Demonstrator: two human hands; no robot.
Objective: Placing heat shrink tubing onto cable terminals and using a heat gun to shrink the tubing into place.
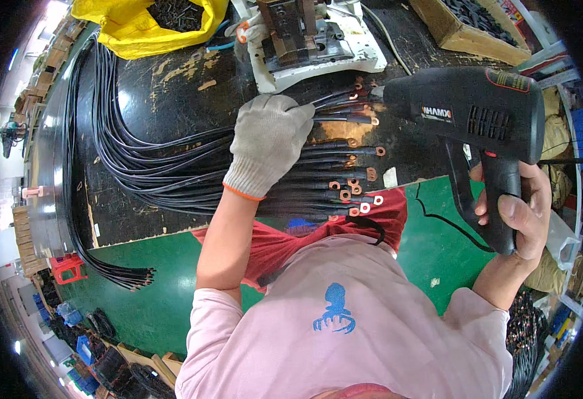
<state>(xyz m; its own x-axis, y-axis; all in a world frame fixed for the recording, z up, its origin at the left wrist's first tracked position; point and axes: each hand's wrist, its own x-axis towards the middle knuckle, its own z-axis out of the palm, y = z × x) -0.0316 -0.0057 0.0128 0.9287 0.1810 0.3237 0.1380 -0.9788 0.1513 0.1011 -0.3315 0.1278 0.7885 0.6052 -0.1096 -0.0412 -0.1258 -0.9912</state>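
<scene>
My left hand [270, 136], in a grey knit glove with an orange cuff edge, closes on a few black cables [328, 105] from a long bundle [152, 166] on the table. Copper ring lugs [375, 121] cap their ends. More lugged ends [354, 189] lie side by side nearer me. My bare right hand [534, 206] is wrapped around the handle of a black heat gun [497, 116]. Its nozzle [378, 94] points left at the lugs of the held cables, very close to them. My left fingertips are partly hidden behind the glove.
A white-based metal press [325, 66] stands at the table's far side. Left of it is a yellow bag [125, 33] of small dark parts, and a cardboard box [448, 26] of black pieces sits far right. The cables' other ends [128, 276] hang over the near left edge.
</scene>
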